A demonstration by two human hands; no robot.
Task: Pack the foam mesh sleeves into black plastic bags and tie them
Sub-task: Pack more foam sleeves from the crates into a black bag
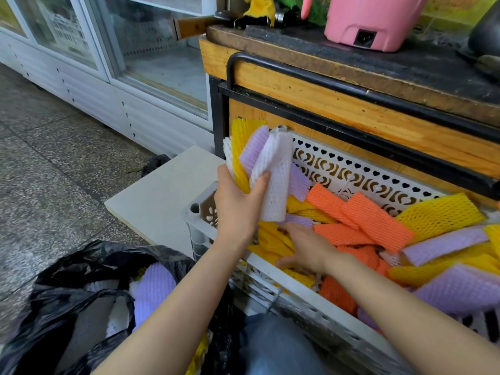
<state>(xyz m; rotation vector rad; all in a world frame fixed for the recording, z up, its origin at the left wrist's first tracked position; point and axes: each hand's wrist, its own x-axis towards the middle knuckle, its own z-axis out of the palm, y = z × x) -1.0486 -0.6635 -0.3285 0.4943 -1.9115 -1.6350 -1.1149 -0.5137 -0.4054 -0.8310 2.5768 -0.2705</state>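
Note:
My left hand (238, 204) is shut on a fanned bunch of foam mesh sleeves (259, 163), white, purple and yellow, held upright over the left end of a white plastic basket (351, 174). The basket holds several loose sleeves in orange (376, 220), yellow and purple. My right hand (305, 247) reaches into the basket, fingers spread on a yellow sleeve (273, 239); whether it grips it is unclear. An open black plastic bag (62, 301) lies on the floor at lower left with purple and white sleeves (154, 288) inside.
The basket stands against a wooden counter (351, 115) with a black metal rail. A pink appliance (373, 20) sits on the counter top. A pale board (162, 193) lies under the basket's left end. A glass-door cabinet (108, 63) lines the left; speckled floor beyond.

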